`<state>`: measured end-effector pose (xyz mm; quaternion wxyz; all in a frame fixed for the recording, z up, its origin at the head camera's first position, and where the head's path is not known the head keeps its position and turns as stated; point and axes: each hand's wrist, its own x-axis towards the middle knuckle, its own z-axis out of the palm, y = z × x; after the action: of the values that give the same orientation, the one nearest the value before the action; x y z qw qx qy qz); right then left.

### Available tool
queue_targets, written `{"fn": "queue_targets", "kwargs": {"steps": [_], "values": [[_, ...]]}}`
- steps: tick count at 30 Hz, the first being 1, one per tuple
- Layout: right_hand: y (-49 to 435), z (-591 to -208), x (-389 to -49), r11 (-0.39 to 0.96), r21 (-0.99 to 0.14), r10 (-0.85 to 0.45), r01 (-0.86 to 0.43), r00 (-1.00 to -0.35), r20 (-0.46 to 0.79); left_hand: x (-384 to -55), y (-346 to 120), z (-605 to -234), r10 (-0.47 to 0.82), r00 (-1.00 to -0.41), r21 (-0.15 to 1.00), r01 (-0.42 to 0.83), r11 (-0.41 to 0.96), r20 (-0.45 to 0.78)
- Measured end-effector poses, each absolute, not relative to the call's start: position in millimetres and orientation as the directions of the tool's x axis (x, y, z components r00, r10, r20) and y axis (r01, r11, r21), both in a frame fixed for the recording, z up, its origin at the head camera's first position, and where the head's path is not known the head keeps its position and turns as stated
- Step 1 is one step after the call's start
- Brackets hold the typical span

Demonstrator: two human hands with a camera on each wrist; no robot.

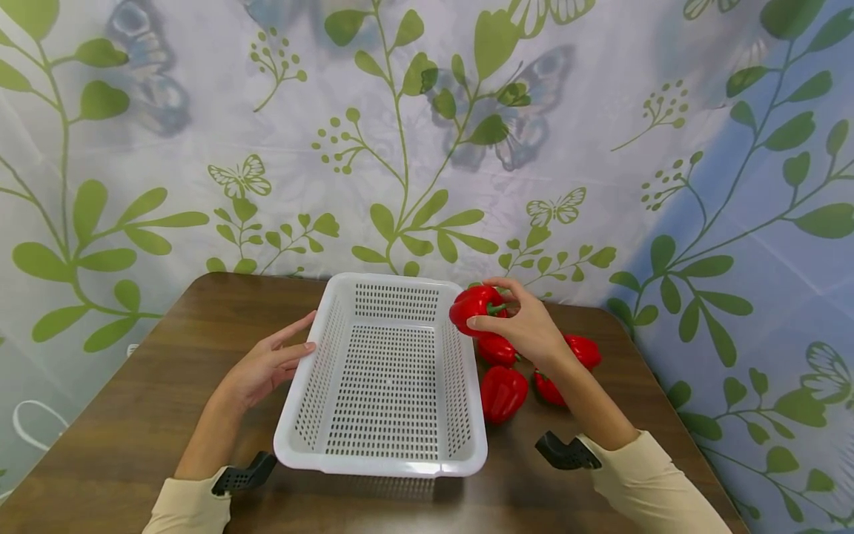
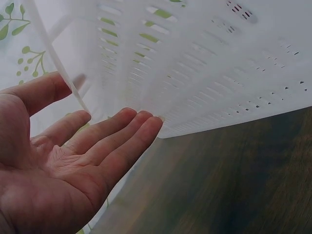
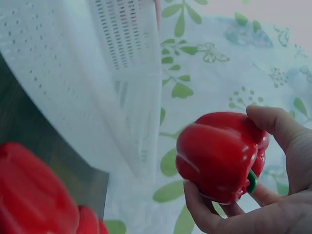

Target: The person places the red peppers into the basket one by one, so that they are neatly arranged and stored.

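A white plastic basket (image 1: pixel 390 389) with slotted walls stands in the middle of the table, nothing inside it. My left hand (image 1: pixel 267 363) touches its left side, fingers fairly straight along the outer wall; the left wrist view shows the fingertips (image 2: pixel 155 122) against that wall. Beside the basket's right rim, my right hand (image 1: pixel 523 322) holds a red bell pepper (image 1: pixel 472 310) up, thumb and fingers around it, green stem toward the palm. Lower down on the table, another red bell pepper (image 1: pixel 503 393) lies close to the basket's right side.
More red bell peppers lie right of the basket, one (image 1: pixel 496 348) under the held one and others (image 1: pixel 583 350) partly behind my right forearm. The brown wooden table (image 1: pixel 220 311) ends at a leaf-and-butterfly patterned curtain (image 1: pixel 280 148) behind and to the right.
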<state>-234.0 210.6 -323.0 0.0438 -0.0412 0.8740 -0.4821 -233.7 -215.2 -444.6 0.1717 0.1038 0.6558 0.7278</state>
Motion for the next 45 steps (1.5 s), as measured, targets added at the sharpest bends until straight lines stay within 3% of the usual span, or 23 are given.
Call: {"fn": "queue_targets", "kwargs": {"steps": [26,45], "values": [[114,-328,-267,0.44,-0.865,-0.136,-0.242,-0.97,0.202,-235,-216,-444,0.405,-0.912,0.992,-0.1,-0.077,-0.061],[51,-364,-290,0.494,-0.811,-0.146,-0.312,-0.95,0.277,-229,-214,-446,0.393,-0.918,0.995,-0.083,-0.051,-0.056]]}}
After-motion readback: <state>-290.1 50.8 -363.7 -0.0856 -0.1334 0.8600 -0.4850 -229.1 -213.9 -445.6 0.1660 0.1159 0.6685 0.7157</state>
